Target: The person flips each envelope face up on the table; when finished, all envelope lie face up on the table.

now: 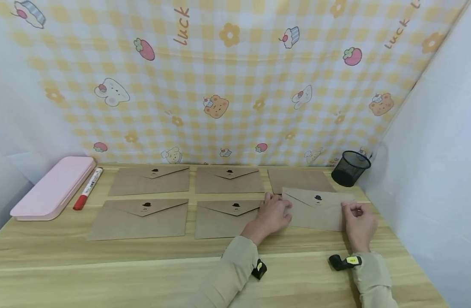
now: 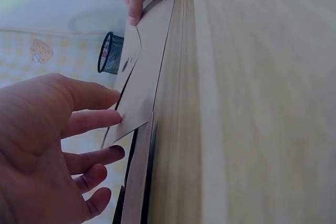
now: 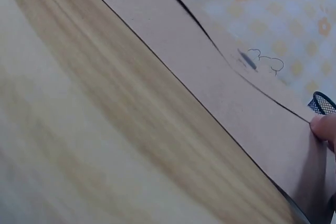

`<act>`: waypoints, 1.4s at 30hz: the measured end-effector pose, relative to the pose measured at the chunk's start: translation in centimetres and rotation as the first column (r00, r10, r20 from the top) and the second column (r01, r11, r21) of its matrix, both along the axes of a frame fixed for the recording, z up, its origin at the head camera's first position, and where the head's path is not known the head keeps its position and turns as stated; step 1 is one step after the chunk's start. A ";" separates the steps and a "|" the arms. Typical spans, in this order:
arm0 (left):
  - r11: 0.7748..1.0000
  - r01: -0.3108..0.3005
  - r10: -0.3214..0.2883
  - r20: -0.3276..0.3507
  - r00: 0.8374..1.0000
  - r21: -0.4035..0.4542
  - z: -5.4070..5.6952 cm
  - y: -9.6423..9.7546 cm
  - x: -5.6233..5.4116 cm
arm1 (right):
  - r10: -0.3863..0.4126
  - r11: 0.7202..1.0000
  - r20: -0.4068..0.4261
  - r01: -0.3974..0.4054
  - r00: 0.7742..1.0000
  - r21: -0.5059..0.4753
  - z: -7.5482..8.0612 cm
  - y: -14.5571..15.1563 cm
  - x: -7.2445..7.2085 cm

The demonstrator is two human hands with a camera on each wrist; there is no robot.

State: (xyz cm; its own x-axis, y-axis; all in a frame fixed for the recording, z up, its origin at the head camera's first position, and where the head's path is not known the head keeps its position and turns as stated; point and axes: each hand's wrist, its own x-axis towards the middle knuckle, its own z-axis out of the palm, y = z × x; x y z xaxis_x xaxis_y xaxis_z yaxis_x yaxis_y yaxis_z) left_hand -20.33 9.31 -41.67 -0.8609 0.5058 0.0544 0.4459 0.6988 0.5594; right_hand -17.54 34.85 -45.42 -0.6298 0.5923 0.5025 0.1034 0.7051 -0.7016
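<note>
A brown kraft envelope (image 1: pixel 316 209) with a hat-and-moustache print on its flap lies at the right, overlapping another envelope (image 1: pixel 297 177) behind it. Its right edge is pinched by my right hand (image 1: pixel 360 224); in the right wrist view the thumb (image 3: pixel 321 127) lies on the front face, the other fingers mostly hidden. My left hand (image 1: pixel 272 216) is at the left edge, loosely spread. In the left wrist view two fingertips (image 2: pixel 113 116) touch the envelope's face. Below that hand lies a neighbouring envelope (image 1: pixel 220 222).
More envelopes (image 1: pixel 152 184) lie in two rows on the wooden table (image 1: pixel 143 273). At the left are a pink case (image 1: pixel 54 188) and a red-capped marker (image 1: pixel 88 188). A black mesh pen holder (image 1: pixel 349 169) stands tilted-looking at the back right, before a patterned curtain (image 1: pixel 235 85).
</note>
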 end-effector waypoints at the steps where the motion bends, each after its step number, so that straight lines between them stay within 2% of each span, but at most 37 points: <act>1: 1.000 0.005 -0.005 0.000 1.000 -0.010 0.0 0.0 0.0 | -0.001 1.000 0.009 0.001 1.000 0.019 0.0 0.0 0.0; 9: 0.999 0.024 -0.024 0.004 1.000 -0.044 -0.1 0.1 0.0 | -0.013 0.995 0.093 0.004 0.996 0.098 0.0 0.1 0.2; 21: 0.995 0.024 -0.027 -0.035 0.999 -0.101 0.0 0.0 0.3 | 0.040 0.987 0.236 -0.076 0.971 0.144 -0.3 0.4 0.2; 32: 0.988 0.030 -0.039 -0.060 0.997 -0.150 -0.1 0.0 0.4 | 0.100 0.974 0.273 -0.150 0.957 0.169 -0.4 0.4 0.0; 38: 0.988 0.022 -0.032 -0.064 0.997 -0.152 -0.4 0.2 0.3 | 0.123 0.965 0.235 -0.171 0.964 0.197 -0.5 0.4 -0.5; 42: 0.988 0.015 -0.028 -0.083 0.996 -0.157 -0.4 0.3 0.3 | 0.138 0.969 0.201 -0.174 0.970 0.174 -0.5 0.3 -0.8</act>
State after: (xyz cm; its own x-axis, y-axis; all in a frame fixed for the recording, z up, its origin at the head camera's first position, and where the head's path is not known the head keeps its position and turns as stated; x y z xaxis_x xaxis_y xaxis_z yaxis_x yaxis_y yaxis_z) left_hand -20.06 9.58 -42.05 -0.8453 0.5323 0.0460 0.5030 0.7640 0.4041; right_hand -18.36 35.16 -45.88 -0.7995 0.3852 0.4609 0.0977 0.8405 -0.5330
